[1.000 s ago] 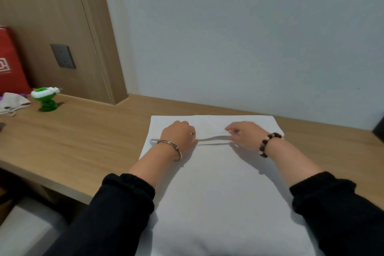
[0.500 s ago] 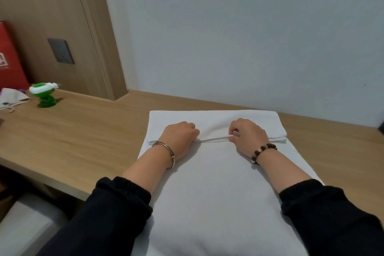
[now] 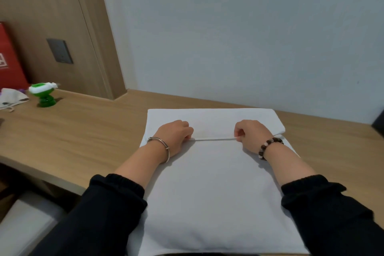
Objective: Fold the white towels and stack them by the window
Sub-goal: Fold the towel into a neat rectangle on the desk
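Observation:
A white towel [image 3: 214, 189] lies spread on the wooden desk [image 3: 79, 135], reaching from the near edge towards the wall. Its far part is folded back towards me, and the fold's loose edge runs across between my hands. My left hand [image 3: 176, 135], with a metal bangle on the wrist, has curled fingers that grip this edge on the left. My right hand [image 3: 251, 134], with a bead bracelet on the wrist, pinches the same edge on the right. Both sleeves are black.
A green and white toy-like object [image 3: 43, 94] stands at the desk's left, beside a crumpled white mask [image 3: 11, 97] and a red bag [image 3: 9, 58]. A wooden panel with a grey socket [image 3: 59, 50] stands behind them. A dark object [image 3: 378, 124] sits at the far right edge.
Both hands have pulled the folded edge a little nearer to me, and the right hand's fingers have curled tighter on it. The fold now lies flatter and straighter.

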Demonstrator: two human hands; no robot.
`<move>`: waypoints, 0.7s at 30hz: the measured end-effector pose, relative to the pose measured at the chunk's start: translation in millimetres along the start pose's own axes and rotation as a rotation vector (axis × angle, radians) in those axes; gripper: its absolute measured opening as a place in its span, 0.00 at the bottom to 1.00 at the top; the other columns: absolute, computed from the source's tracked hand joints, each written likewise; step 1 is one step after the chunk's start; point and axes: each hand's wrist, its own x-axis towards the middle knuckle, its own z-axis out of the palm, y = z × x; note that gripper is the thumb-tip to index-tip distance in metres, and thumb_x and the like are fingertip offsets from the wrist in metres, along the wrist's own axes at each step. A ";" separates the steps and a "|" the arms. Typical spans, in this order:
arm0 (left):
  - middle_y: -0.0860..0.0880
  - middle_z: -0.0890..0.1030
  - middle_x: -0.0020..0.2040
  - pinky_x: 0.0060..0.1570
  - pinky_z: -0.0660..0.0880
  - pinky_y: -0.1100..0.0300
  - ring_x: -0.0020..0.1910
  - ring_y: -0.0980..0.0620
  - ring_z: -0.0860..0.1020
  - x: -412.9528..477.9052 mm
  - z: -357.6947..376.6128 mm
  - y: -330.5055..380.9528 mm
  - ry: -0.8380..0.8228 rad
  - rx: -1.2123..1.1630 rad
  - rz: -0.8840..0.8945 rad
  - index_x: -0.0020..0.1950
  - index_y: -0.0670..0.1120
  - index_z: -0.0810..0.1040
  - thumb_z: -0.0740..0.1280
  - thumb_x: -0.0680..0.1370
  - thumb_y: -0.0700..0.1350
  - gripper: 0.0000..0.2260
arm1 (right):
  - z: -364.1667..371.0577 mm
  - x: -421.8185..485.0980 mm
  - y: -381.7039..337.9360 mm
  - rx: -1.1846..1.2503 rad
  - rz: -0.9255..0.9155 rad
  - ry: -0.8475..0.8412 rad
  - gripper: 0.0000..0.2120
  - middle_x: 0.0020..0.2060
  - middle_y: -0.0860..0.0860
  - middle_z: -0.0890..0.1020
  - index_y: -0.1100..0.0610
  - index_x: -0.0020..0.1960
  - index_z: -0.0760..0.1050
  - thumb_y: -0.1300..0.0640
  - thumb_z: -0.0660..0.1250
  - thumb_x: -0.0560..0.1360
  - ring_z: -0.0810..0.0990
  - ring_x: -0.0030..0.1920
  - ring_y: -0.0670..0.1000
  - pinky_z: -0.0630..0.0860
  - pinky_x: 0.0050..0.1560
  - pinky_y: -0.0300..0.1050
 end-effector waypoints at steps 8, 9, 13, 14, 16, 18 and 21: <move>0.47 0.79 0.44 0.39 0.64 0.58 0.45 0.45 0.75 -33.9 -5.0 -35.9 0.067 -0.179 -0.178 0.42 0.45 0.75 0.66 0.76 0.39 0.03 | -10.7 -2.2 22.4 0.100 0.226 -0.016 0.16 0.38 0.56 0.78 0.61 0.38 0.73 0.54 0.58 0.80 0.75 0.41 0.55 0.67 0.40 0.45; 0.46 0.79 0.44 0.40 0.65 0.57 0.46 0.45 0.75 -35.2 -5.8 -37.5 0.054 -0.165 -0.188 0.43 0.44 0.75 0.65 0.76 0.39 0.03 | -10.9 -2.4 22.4 0.091 0.240 -0.017 0.18 0.37 0.56 0.77 0.62 0.37 0.72 0.53 0.56 0.81 0.75 0.40 0.56 0.66 0.39 0.45; 0.47 0.77 0.49 0.45 0.69 0.57 0.48 0.46 0.75 -33.5 -10.0 -39.8 -0.038 -0.056 -0.178 0.48 0.45 0.74 0.62 0.79 0.43 0.03 | -6.9 -7.6 17.3 -0.117 0.189 -0.035 0.16 0.38 0.49 0.73 0.54 0.38 0.68 0.44 0.60 0.78 0.73 0.41 0.52 0.69 0.41 0.46; 0.48 0.76 0.50 0.45 0.69 0.57 0.48 0.47 0.75 -33.5 -11.1 -39.8 -0.056 -0.022 -0.166 0.50 0.45 0.74 0.61 0.79 0.45 0.05 | -4.1 -7.7 17.2 -0.131 0.143 -0.021 0.14 0.41 0.49 0.72 0.53 0.41 0.68 0.43 0.62 0.77 0.71 0.43 0.51 0.69 0.44 0.46; 0.48 0.75 0.50 0.45 0.69 0.56 0.47 0.46 0.75 -34.2 -12.7 -40.2 -0.084 0.025 -0.142 0.52 0.45 0.74 0.59 0.80 0.46 0.07 | -0.2 -7.5 18.5 -0.067 0.045 0.011 0.12 0.45 0.47 0.69 0.51 0.46 0.70 0.44 0.67 0.75 0.67 0.48 0.49 0.68 0.49 0.45; 0.47 0.74 0.50 0.42 0.69 0.56 0.43 0.47 0.73 -34.7 -12.6 -42.9 -0.104 0.044 -0.121 0.53 0.45 0.73 0.59 0.81 0.47 0.07 | 1.0 -6.6 20.4 -0.006 -0.020 0.028 0.10 0.46 0.46 0.69 0.51 0.49 0.72 0.48 0.69 0.74 0.67 0.50 0.49 0.67 0.51 0.45; 0.48 0.75 0.50 0.40 0.66 0.58 0.40 0.49 0.70 -33.3 -17.7 -45.6 -0.145 0.068 -0.103 0.51 0.47 0.74 0.59 0.80 0.45 0.06 | 1.9 -4.2 21.8 -0.036 -0.076 0.046 0.06 0.46 0.47 0.71 0.54 0.51 0.74 0.54 0.68 0.75 0.70 0.52 0.51 0.67 0.49 0.43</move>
